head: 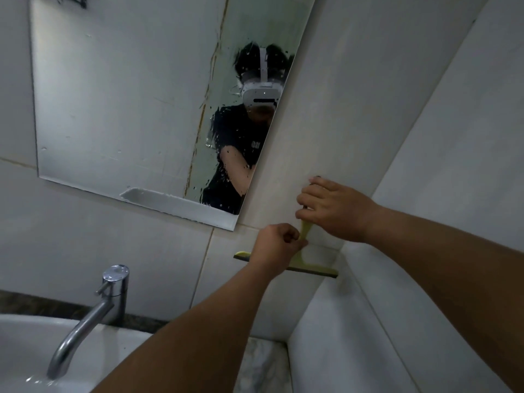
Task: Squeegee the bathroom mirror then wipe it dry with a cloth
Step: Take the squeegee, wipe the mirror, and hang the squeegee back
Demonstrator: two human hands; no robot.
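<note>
Yellow-green squeegee [304,260] hangs against the wall tile below the mirror [136,109], both outstretched hands, left [279,246] and right [333,208], clenched on its handle.

Head cam, tilted, close, facing mirror [119,109] & wall.

I see the squeegee [307,263] on the wall [354,109], right of and below the mirror [127,95], above the sink [25,336].

Mirror [127,95] glass glossy, droplet-speckled; faucet [93,310] polished metal; squeegee [304,259] probably matt plastic.
</note>
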